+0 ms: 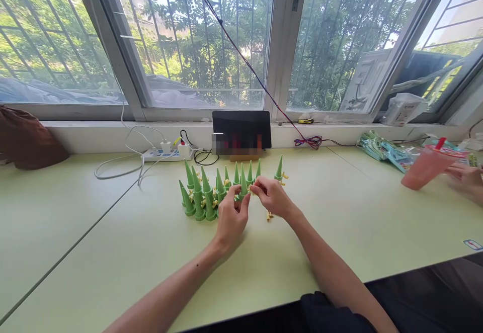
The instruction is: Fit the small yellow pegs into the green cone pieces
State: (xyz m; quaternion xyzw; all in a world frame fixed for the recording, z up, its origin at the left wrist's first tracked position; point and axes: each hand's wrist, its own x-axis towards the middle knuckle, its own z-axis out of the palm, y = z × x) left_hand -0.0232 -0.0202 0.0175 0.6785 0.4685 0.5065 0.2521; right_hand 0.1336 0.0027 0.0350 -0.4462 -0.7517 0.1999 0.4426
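My left hand [232, 215] is closed around the base of a green cone [243, 182], which points upward. Close on its right, my right hand [274, 197] pinches a small yellow piece [250, 189] against the side of that cone. More green cones [197, 197] stand upright in a cluster left of and behind my hands, several with small yellow pieces at their sides. One separate green cone [279, 168] stands behind my right hand, with yellow bits beside it. Loose yellow pieces [269, 216] lie on the table under my right wrist.
A dark tablet [241, 131] leans at the window wall on the pale green table [113, 252]. Left of it lie a power strip [162, 155] and cables. On the right, a co-worker's hand [468, 179] is near a pink drink cup [426, 167] and plastic packets [381, 149].
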